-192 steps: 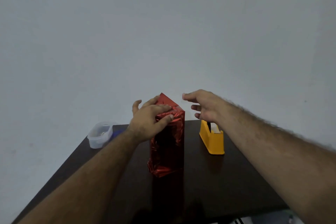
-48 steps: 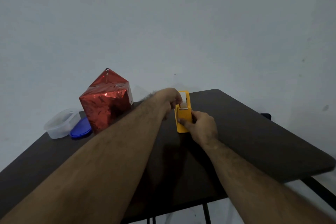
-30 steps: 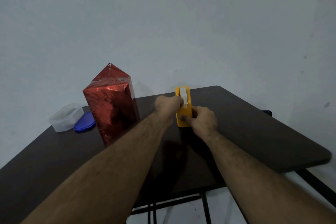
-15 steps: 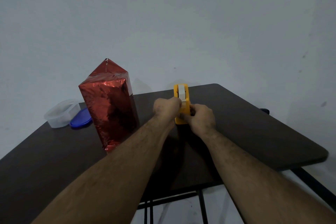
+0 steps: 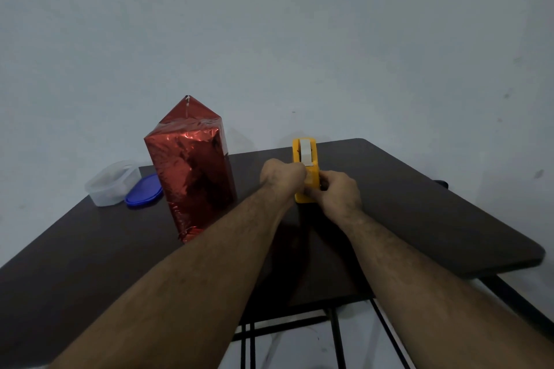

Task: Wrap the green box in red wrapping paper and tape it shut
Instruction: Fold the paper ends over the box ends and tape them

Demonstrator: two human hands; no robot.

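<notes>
Red foil-wrapped tall box upright on dark brown tabletop, left of centre, well apart from both hands. Paper crinkled and shiny, gathered at top into a peaked flap with a pale strip along its ridge; bottom edge near the front corner loose and rumpled. No green visible anywhere under the wrapping.

Yellow plastic tape dispenser standing near table's middle, to the right of the box, white tape running over its top toward the viewer. Left hand curled into a loose fist against dispenser's left side, thumb and forefinger meeting at the tape's near end; whether actually pinching the tape, hard to tell, since the fingertips are hidden behind the knuckles. Right hand curled round dispenser's near right side, gripping it, fingers wrapped low on the yellow body. Both forearms bare, stretching in from the lower edge.

Clear plastic tub at far left corner of table, just beside flat blue oval lid, the lid lying between tub and box. Black metal table legs visible below near edge. Plain grey-white wall behind.
</notes>
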